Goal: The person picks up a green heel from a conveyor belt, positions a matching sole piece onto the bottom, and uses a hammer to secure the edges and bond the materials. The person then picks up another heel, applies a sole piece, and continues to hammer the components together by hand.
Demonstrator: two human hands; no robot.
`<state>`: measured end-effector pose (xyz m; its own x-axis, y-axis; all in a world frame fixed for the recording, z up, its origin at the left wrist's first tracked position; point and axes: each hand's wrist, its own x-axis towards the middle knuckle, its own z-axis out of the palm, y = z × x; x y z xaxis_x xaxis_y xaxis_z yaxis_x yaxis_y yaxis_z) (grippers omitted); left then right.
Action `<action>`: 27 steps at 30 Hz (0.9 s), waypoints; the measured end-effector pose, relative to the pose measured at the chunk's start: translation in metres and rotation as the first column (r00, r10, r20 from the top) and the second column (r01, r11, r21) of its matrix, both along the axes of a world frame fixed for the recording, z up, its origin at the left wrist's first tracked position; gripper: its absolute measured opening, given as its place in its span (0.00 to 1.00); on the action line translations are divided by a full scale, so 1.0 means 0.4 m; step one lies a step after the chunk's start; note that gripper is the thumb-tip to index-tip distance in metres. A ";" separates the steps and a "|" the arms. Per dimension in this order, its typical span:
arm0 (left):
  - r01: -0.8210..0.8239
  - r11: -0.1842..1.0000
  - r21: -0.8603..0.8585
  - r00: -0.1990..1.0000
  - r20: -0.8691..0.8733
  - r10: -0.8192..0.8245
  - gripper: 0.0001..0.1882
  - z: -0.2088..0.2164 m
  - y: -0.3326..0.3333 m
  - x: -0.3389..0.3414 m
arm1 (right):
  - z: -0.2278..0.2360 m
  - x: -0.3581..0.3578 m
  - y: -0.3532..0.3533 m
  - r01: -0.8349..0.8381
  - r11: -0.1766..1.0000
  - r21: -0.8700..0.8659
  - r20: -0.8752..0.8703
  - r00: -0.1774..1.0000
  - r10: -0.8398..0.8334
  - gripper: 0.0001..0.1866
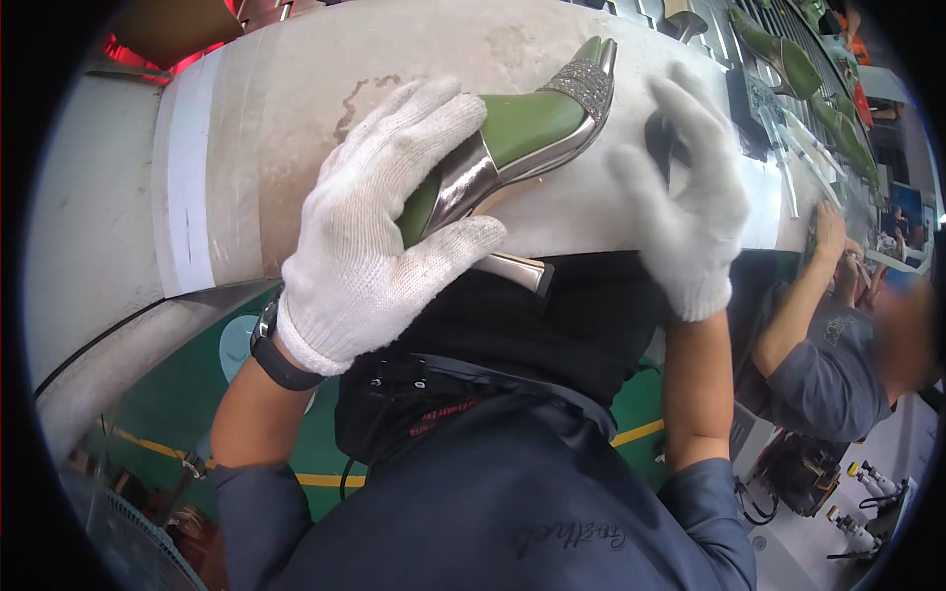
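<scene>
A high-heeled shoe (537, 128) with a green insole, shiny metallic sides and a glittering band near its toe lies tilted over the pale work surface. My left hand (370, 217), in a white knit glove, is closed round its back part. Below my left thumb the slim metallic heel (517, 273) sticks out, dark at its tip. To the right of the shoe, apart from it, is my right hand (690, 192), also gloved and blurred by motion. Its thumb and fingers are spread. A dark rounded shape (662, 138) shows between them; I cannot tell what it is.
Several green heeled shoes (783, 59) stand on a slatted rack at the upper right. White-and-clear tube-like tools (788, 158) lie by the surface's right end. A co-worker's arm (798, 295) reaches in at the right. The pale work surface (286, 118) runs across in front of me.
</scene>
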<state>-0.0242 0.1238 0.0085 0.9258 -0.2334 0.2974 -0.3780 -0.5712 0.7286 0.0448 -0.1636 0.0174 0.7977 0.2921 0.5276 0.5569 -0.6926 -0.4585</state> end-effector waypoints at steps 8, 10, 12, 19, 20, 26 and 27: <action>-0.055 0.997 -0.055 0.978 -0.203 0.043 0.41 0.030 -0.001 0.022 | -0.092 0.023 -0.136 0.137 0.989 -0.065 -0.124 0.982 -0.144 0.21; -0.082 0.995 -0.062 0.978 -0.196 0.068 0.39 0.034 -0.012 0.027 | -0.097 0.028 -0.137 0.124 0.989 -0.085 -0.106 0.986 -0.132 0.21; -0.093 0.993 -0.072 0.976 -0.204 0.077 0.38 0.042 -0.026 0.038 | -0.093 0.025 -0.140 0.140 0.985 -0.099 -0.112 0.982 -0.151 0.22; -0.095 0.995 -0.022 0.983 -0.160 0.091 0.37 0.040 -0.056 0.054 | -0.049 0.019 -0.127 0.054 0.973 -0.226 -0.032 0.997 -0.063 0.27; -0.074 0.997 -0.019 0.987 -0.146 0.070 0.37 0.043 -0.065 0.059 | -0.044 0.019 -0.121 0.033 0.973 -0.228 0.023 0.999 -0.028 0.28; 0.060 0.971 0.232 0.995 -0.093 -0.039 0.49 0.071 -0.100 0.113 | 0.007 -0.063 -0.063 0.036 0.985 -0.169 -0.341 0.935 -0.092 0.25; 0.073 0.969 0.235 0.994 -0.091 -0.053 0.49 0.074 -0.109 0.127 | 0.017 -0.063 -0.060 -0.056 0.998 0.003 -0.369 0.928 0.053 0.23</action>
